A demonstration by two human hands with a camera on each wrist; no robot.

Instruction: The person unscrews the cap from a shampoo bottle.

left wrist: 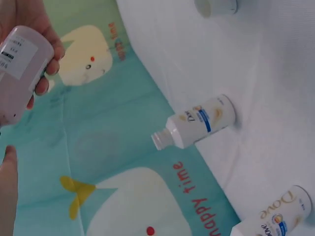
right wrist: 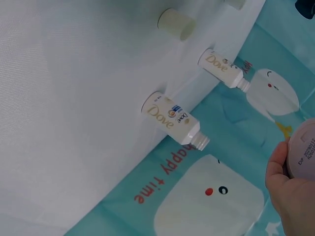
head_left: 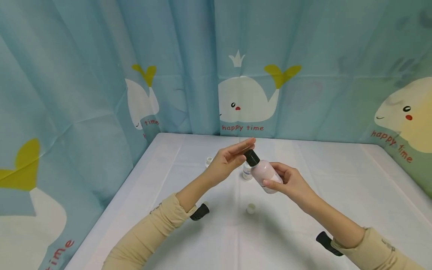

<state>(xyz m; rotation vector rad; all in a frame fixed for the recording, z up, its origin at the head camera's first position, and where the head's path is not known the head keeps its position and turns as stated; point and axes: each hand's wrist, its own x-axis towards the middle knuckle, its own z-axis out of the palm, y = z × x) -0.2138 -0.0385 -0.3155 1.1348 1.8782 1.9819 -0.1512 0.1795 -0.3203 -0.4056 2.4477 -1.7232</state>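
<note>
My right hand (head_left: pixel 294 184) grips a pale pink bottle (head_left: pixel 264 173) round its body, above the table and tilted up to the left. Its black cap (head_left: pixel 251 158) points towards my left hand (head_left: pixel 224 164). The left fingers are stretched out above the cap, with the thumb below; whether they touch it I cannot tell. Below and behind the pink bottle stands a white Dove bottle (head_left: pixel 247 173) with an uncovered threaded neck, clear in the left wrist view. A second uncapped Dove bottle (right wrist: pixel 221 68) stands farther left, partly behind the left hand in the head view.
A small whitish cup-like cap (head_left: pixel 251 209) sits on the white table (head_left: pixel 337 180) nearer me. Another pale one (right wrist: pixel 235 3) is cut off at the right wrist view's top edge. A blue whale-print curtain (head_left: pixel 189 67) hangs behind and left of the table.
</note>
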